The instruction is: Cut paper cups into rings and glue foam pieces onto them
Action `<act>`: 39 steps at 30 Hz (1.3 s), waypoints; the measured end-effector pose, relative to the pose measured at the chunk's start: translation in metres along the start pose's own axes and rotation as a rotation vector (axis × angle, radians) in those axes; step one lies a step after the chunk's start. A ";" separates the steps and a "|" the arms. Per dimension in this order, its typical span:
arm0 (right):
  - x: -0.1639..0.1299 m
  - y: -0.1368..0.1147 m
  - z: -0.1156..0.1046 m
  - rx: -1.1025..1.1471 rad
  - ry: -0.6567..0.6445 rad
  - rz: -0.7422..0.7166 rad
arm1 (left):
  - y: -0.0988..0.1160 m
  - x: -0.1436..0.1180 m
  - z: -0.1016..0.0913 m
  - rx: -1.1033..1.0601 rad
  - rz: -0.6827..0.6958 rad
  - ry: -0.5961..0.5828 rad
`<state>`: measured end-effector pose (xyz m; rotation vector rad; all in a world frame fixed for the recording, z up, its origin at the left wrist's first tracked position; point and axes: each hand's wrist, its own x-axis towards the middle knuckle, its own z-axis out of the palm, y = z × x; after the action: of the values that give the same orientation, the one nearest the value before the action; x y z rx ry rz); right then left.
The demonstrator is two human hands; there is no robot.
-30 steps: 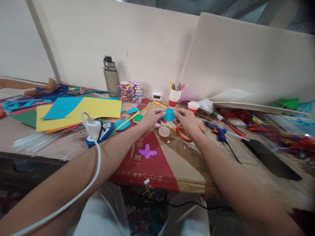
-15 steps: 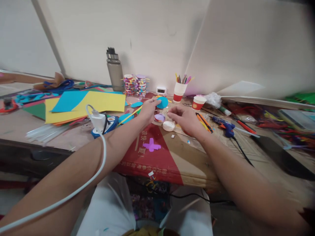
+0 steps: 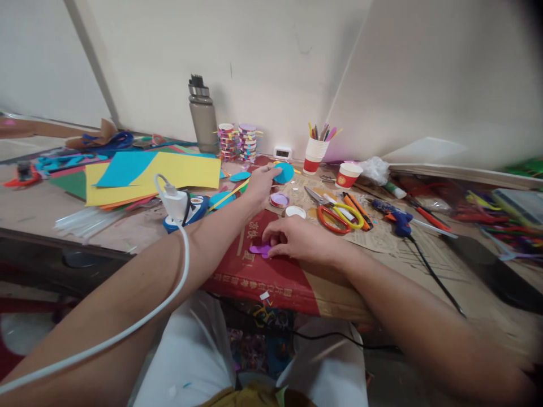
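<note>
My left hand [image 3: 263,183] pinches a round blue paper disc [image 3: 284,173] above the far middle of the table. Lower and nearer, my right hand [image 3: 292,240] has its thumb and fingers curled on a purple paper cross [image 3: 259,250], which lies over the red printed cardboard. The fingers cover the cross's right side. Just beyond the right hand sits a small white round lid-like piece [image 3: 296,212]. Behind that is a shallow round piece with a purple top [image 3: 280,199].
Scissors [image 3: 339,217] with red and yellow handles lie right of centre, near a blue glue gun [image 3: 401,220]. Paper cups [image 3: 314,155], [image 3: 348,175], two decorated stacks [image 3: 247,141] and a bottle [image 3: 202,121] stand behind. A white cable [image 3: 184,271] crosses my left forearm.
My right hand has come nearer and to the left, down onto the purple paper cross, uncovering the scissors. My left hand keeps the blue disc in about the same place.
</note>
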<state>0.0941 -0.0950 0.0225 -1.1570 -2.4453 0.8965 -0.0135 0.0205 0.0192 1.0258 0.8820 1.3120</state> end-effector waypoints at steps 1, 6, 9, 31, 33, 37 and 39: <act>0.000 0.001 0.000 0.020 -0.005 0.012 | 0.000 0.000 0.000 0.000 0.001 -0.003; 0.000 0.003 -0.001 0.070 0.006 0.059 | 0.000 -0.001 0.002 0.015 -0.009 -0.012; -0.001 0.002 -0.004 0.063 -0.028 0.081 | 0.001 -0.002 0.002 0.014 -0.011 -0.019; -0.007 0.016 -0.028 -0.153 0.044 0.238 | 0.001 -0.002 0.001 0.021 -0.025 -0.019; -0.007 0.014 -0.026 -0.154 0.096 0.217 | 0.000 -0.002 0.001 0.022 -0.028 -0.022; -0.005 0.003 -0.016 -0.115 0.090 0.092 | 0.000 -0.002 0.001 0.027 -0.030 -0.020; -0.003 -0.004 -0.010 -0.144 0.037 0.089 | 0.000 -0.001 0.001 0.030 -0.028 -0.016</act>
<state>0.0989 -0.0954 0.0328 -1.3283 -2.4796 0.7261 -0.0126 0.0191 0.0190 1.0424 0.9039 1.2685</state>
